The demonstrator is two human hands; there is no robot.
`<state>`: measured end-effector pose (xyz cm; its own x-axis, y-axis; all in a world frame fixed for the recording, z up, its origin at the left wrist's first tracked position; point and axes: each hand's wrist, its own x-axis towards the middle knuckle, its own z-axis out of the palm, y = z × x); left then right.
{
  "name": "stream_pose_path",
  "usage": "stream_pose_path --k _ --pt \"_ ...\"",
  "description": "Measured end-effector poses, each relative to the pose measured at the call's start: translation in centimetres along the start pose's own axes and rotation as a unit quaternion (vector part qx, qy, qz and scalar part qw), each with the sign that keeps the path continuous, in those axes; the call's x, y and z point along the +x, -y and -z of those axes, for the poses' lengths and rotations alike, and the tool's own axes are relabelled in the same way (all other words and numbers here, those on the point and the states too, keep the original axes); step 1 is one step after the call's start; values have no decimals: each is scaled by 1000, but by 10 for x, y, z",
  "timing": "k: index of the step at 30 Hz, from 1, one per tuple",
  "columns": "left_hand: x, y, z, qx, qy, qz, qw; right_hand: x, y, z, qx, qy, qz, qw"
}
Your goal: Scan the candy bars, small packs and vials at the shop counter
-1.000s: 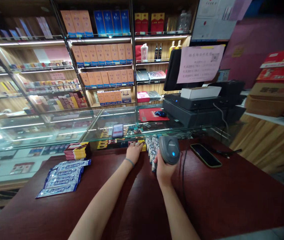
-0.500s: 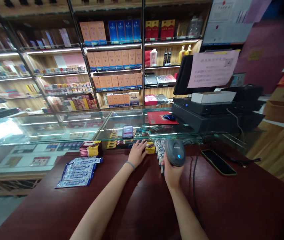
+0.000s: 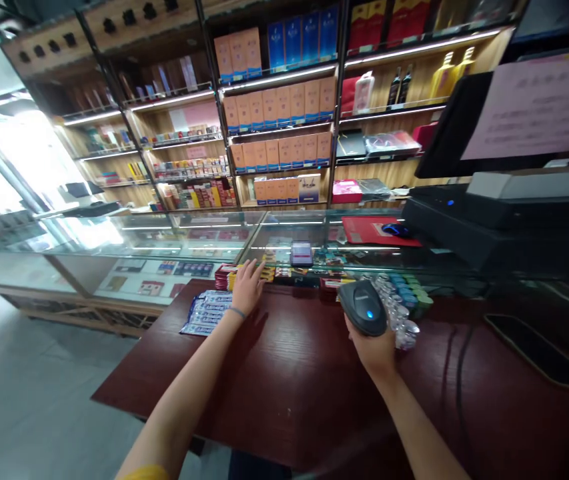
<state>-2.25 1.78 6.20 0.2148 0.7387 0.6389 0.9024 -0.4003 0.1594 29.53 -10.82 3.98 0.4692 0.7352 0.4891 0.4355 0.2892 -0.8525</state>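
Observation:
My right hand is wrapped around the handle of a dark grey barcode scanner, which has a lit blue light on top. My left hand reaches over the table's far side with its fingers spread. Right beside it is a stack of red and yellow packets, partly behind the fingers; whether they touch is unclear. Blue and white long packets lie fanned left of my wrist. A second red and yellow stack sits behind the scanner. Close to my right hand stand rows of small items with silver, blue and green tops.
The dark red table meets a glass display counter. On the counter are a small screen device, a red mat and a mouse. A monitor stands at right. A phone and a cable lie on the table.
The view has turned left. My left hand has gone from the middle packet stack over to the left one. My right hand keeps hold of the barcode scanner.

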Motion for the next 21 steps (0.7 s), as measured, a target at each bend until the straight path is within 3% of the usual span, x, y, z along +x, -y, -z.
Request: stream_pose_path --k 5,9,13,21 --pt "-8 50 13 23 17 49 998 -11 0 -11 -31 74 11 997" --pt "-13 70 14 15 51 85 995 -19 12 -14 -76 122 11 990" --pt "-18 73 15 -20 64 98 993 -24 22 -14 -98 138 19 985" --pt "-28 60 25 -52 33 119 991 -26 27 -13 -120 162 18 979"
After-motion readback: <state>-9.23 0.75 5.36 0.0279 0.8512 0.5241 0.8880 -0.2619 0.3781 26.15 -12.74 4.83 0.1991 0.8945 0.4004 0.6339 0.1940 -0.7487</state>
